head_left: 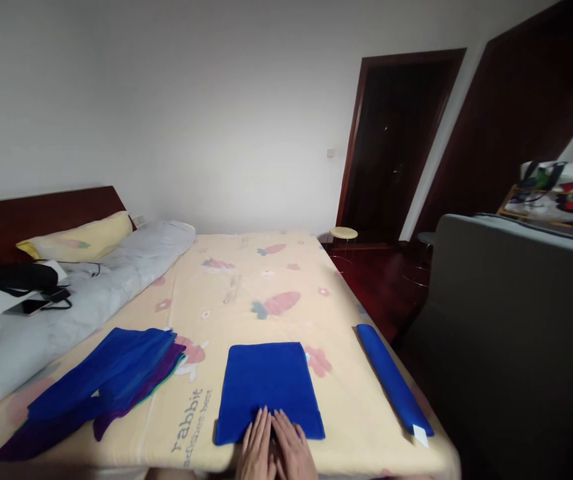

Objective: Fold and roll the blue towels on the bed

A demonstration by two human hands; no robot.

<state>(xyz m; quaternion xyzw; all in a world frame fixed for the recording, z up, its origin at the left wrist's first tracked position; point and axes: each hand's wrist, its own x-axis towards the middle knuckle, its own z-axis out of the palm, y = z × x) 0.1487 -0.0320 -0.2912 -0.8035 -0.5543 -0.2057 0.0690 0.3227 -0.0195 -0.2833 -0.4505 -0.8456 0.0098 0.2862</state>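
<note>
We see a dim, soft indoor light, brightest on the middle of the wall (246,133) and fading toward the corners. The doorway (396,147) and the dark panel (506,367) at right sink into shadow. We notice wide-angle stretching at the edges, slight blur on the shelf items (561,190), and faint glints on the floor (381,280).

The left hand (257,448) and the right hand (293,448) are held side by side, palms turned down. The fingers are stretched forward, angled slightly inward. The wrists are cut off from view.
</note>
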